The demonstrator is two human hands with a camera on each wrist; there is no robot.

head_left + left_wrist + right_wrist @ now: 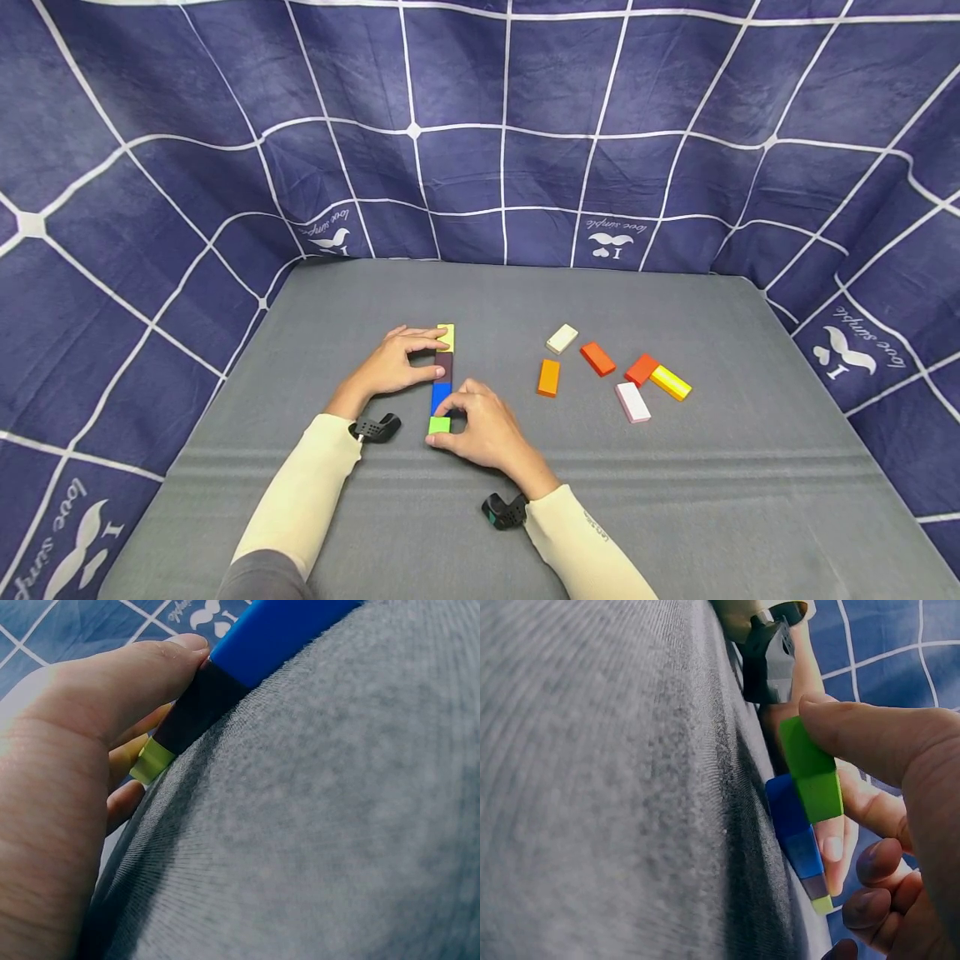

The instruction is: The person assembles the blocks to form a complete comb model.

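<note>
A straight row of blocks lies on the grey cloth: a pale yellow block [451,339] at the far end, then a dark purple-brown block [445,363] and a blue block [441,400]. From the left side my left hand [392,364] rests against the row, fingers by the yellow block and thumb touching the dark block [199,705]. At the row's near end my right hand [487,425] pinches a green block [439,425] between thumb and index finger. In the right wrist view the green block [817,784] overlaps the blue one [791,817]; contact between them is unclear.
Right of the row lie loose blocks: cream [562,338], orange [548,378], red-orange [597,359], red [641,369], yellow [671,382] and pinkish white [633,402]. The red and yellow ones touch. A blue gridded curtain [465,167] surrounds the grey surface [712,500].
</note>
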